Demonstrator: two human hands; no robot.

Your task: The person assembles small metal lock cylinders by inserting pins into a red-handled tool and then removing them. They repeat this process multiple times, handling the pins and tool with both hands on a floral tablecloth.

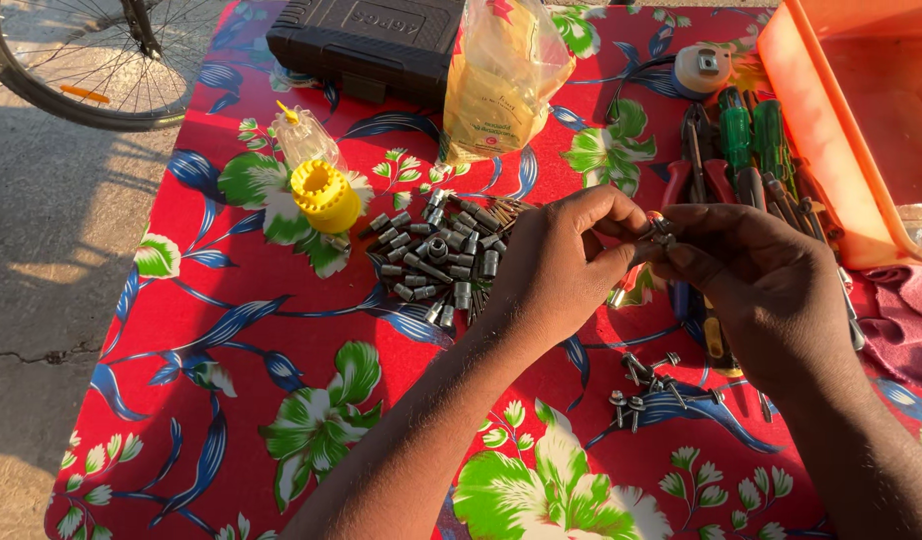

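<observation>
Both hands meet over the middle of the bench (281,330), which is covered by a red cloth with blue and green flowers. The left hand (561,265) and the right hand (761,280) have their fingers (621,215) pinched together on one small metal bolt (663,232), held between them just above the cloth. Left of the hands lies a heap of small grey metal sleeves (436,255), and beside it, farther left, a yellow plastic cap (326,195). Near the right wrist a few loose bolts (646,385) lie scattered. Far right are green-handled screwdrivers (751,135), red-handled pliers (696,165) and an orange box (851,110). At the far edge stand a black case (366,40) and a yellowish plastic bag (501,80)
</observation>
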